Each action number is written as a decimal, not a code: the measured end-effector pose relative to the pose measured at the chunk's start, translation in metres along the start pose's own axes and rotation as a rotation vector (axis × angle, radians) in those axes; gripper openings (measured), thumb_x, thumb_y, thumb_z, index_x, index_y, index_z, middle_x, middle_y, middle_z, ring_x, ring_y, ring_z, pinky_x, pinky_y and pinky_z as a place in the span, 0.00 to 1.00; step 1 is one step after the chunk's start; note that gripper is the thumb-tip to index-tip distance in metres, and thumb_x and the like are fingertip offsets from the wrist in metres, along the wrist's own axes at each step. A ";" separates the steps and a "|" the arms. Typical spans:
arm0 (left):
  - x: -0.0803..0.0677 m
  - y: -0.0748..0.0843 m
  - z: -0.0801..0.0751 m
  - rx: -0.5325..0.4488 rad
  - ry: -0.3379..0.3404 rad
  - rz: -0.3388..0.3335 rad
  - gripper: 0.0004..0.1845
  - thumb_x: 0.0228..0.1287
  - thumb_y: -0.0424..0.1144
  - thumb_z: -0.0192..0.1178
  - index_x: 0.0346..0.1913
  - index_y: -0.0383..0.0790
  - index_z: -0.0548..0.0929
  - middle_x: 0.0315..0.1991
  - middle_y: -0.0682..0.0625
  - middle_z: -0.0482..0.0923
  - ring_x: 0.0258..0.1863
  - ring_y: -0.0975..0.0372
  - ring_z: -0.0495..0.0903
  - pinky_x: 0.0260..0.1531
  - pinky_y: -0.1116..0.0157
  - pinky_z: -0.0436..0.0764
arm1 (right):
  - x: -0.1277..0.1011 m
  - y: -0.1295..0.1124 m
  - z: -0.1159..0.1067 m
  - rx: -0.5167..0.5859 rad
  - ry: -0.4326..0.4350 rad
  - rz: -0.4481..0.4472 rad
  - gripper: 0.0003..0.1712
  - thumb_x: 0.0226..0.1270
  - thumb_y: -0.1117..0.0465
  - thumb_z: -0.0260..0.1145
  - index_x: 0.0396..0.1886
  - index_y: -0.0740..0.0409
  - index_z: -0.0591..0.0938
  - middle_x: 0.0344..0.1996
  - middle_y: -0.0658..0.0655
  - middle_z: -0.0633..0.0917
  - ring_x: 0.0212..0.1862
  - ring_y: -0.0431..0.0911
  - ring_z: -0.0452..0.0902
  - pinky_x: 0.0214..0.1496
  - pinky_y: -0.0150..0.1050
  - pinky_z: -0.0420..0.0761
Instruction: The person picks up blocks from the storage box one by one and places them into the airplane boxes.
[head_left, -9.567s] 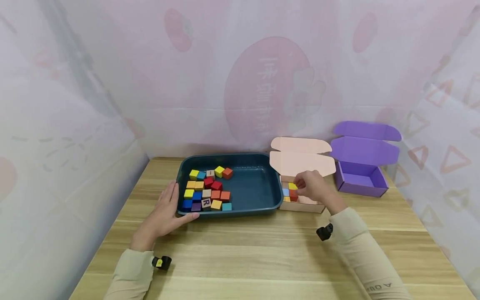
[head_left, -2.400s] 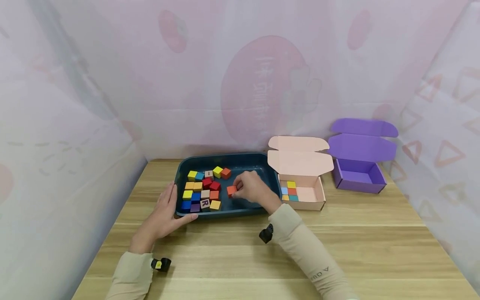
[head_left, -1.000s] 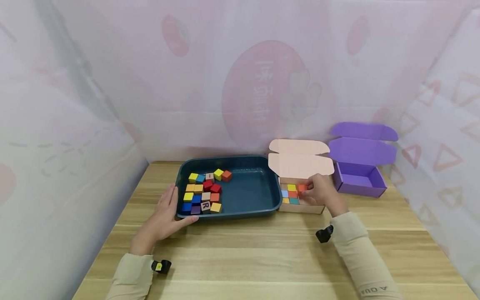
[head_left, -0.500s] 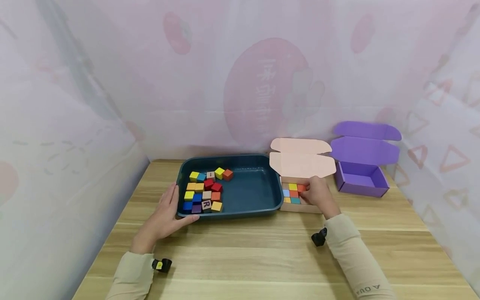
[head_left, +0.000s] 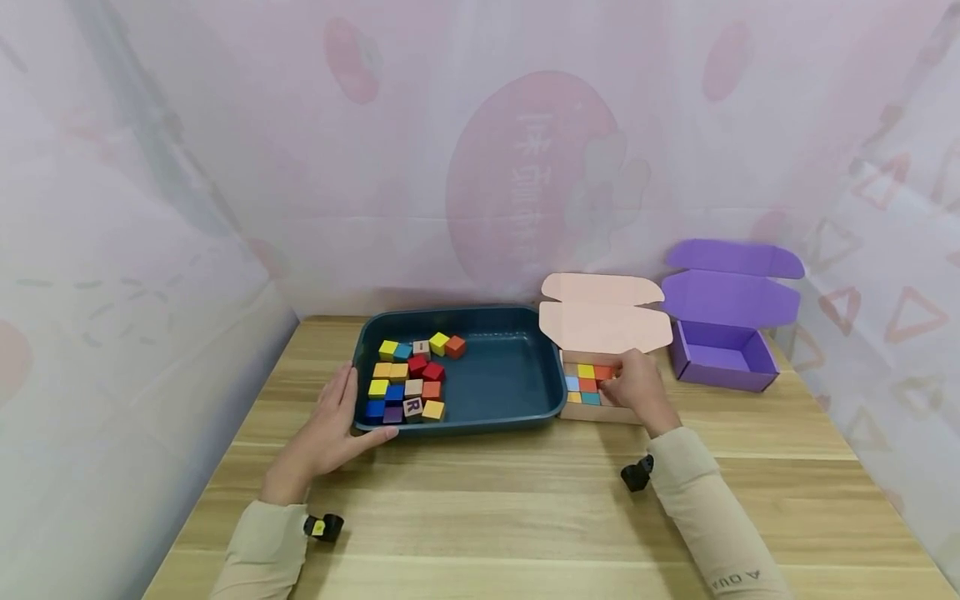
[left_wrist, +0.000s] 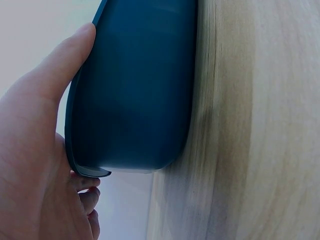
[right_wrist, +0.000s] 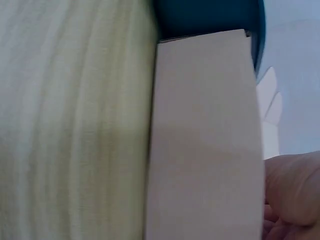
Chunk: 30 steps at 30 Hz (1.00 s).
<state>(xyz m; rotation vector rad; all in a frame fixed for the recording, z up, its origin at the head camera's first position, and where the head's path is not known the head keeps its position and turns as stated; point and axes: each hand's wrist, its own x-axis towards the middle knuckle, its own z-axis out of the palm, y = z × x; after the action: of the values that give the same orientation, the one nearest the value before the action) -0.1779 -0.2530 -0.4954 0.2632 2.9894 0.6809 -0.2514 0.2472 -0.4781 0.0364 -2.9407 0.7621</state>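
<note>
In the head view my left hand (head_left: 326, 429) rests against the near left corner of the dark teal tray (head_left: 517, 417), its fingers along the left side. In the left wrist view the thumb (left_wrist: 75, 47) lies at the tray's rim. My right hand (head_left: 637, 387) reaches into the open peach box (head_left: 600, 412) and pinches an orange-red cube (head_left: 603, 372) beside a yellow cube (head_left: 586, 371). Other cubes sit in rows at the box's left, including a teal cube (head_left: 590, 398). In the right wrist view the box's front wall (right_wrist: 205, 135) hides the right fingertips.
Several coloured cubes, including a letter R cube (head_left: 413, 407), lie in the tray's left half. An open purple box (head_left: 727, 375) stands right of the peach box. All stand on a wooden table (head_left: 480, 500), with a printed curtain (head_left: 412, 167) behind.
The right hand carried an orange-red cube from the tray into the peach box and set it beside the yellow one. Earlier a teal cube also left the tray. The left hand stayed put.
</note>
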 end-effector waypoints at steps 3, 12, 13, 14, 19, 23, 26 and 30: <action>0.000 0.000 0.000 -0.002 0.001 0.001 0.71 0.62 0.78 0.61 0.85 0.33 0.35 0.87 0.35 0.29 0.85 0.36 0.38 0.81 0.30 0.47 | -0.004 -0.008 -0.009 0.006 -0.008 -0.009 0.08 0.65 0.67 0.75 0.30 0.69 0.85 0.19 0.59 0.79 0.22 0.45 0.68 0.25 0.36 0.68; 0.000 0.000 -0.001 0.008 0.005 -0.002 0.71 0.62 0.78 0.60 0.85 0.33 0.35 0.87 0.35 0.29 0.85 0.35 0.38 0.80 0.30 0.48 | -0.012 -0.072 -0.032 -0.029 -0.063 -0.172 0.15 0.68 0.64 0.73 0.49 0.70 0.88 0.36 0.66 0.91 0.36 0.55 0.88 0.40 0.50 0.88; 0.000 0.000 -0.001 0.010 0.005 -0.003 0.71 0.62 0.78 0.60 0.85 0.33 0.35 0.87 0.35 0.29 0.85 0.35 0.38 0.80 0.30 0.49 | -0.011 -0.080 -0.032 -0.024 -0.083 -0.193 0.16 0.68 0.63 0.74 0.50 0.69 0.88 0.39 0.66 0.91 0.41 0.56 0.89 0.45 0.52 0.89; 0.000 0.000 -0.001 0.013 0.005 -0.003 0.71 0.62 0.78 0.60 0.85 0.33 0.35 0.87 0.35 0.29 0.85 0.35 0.39 0.80 0.30 0.49 | -0.011 -0.088 -0.033 -0.021 -0.106 -0.220 0.17 0.69 0.61 0.75 0.51 0.69 0.88 0.43 0.66 0.91 0.46 0.58 0.89 0.51 0.54 0.89; 0.000 0.000 -0.001 0.021 0.005 -0.010 0.71 0.62 0.78 0.59 0.85 0.33 0.35 0.87 0.35 0.30 0.85 0.35 0.39 0.79 0.30 0.50 | -0.008 -0.126 -0.025 -0.031 -0.239 -0.338 0.23 0.70 0.57 0.75 0.59 0.66 0.86 0.53 0.65 0.90 0.55 0.55 0.88 0.60 0.50 0.88; -0.001 -0.001 0.000 0.023 0.006 -0.013 0.71 0.62 0.78 0.60 0.85 0.33 0.34 0.87 0.34 0.31 0.85 0.35 0.39 0.80 0.30 0.50 | -0.011 -0.154 -0.010 -0.053 -0.310 -0.399 0.24 0.70 0.56 0.76 0.61 0.63 0.86 0.55 0.61 0.90 0.56 0.52 0.88 0.60 0.46 0.89; 0.000 -0.001 0.001 0.026 0.007 -0.012 0.71 0.61 0.79 0.59 0.86 0.34 0.35 0.87 0.34 0.32 0.85 0.35 0.39 0.80 0.30 0.50 | -0.013 -0.171 0.003 -0.027 -0.348 -0.417 0.24 0.69 0.56 0.77 0.61 0.62 0.86 0.55 0.59 0.90 0.56 0.51 0.87 0.60 0.45 0.89; 0.000 -0.001 0.001 0.024 0.004 -0.013 0.71 0.62 0.79 0.59 0.86 0.34 0.35 0.87 0.34 0.31 0.85 0.36 0.39 0.80 0.30 0.50 | -0.014 -0.191 0.018 0.019 -0.401 -0.421 0.25 0.68 0.56 0.78 0.61 0.61 0.86 0.54 0.58 0.90 0.55 0.49 0.87 0.60 0.44 0.89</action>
<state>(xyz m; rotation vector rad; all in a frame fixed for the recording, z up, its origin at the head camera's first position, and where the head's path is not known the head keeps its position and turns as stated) -0.1780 -0.2530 -0.4966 0.2434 3.0020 0.6449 -0.2295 0.0719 -0.4031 0.8740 -3.1064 0.7870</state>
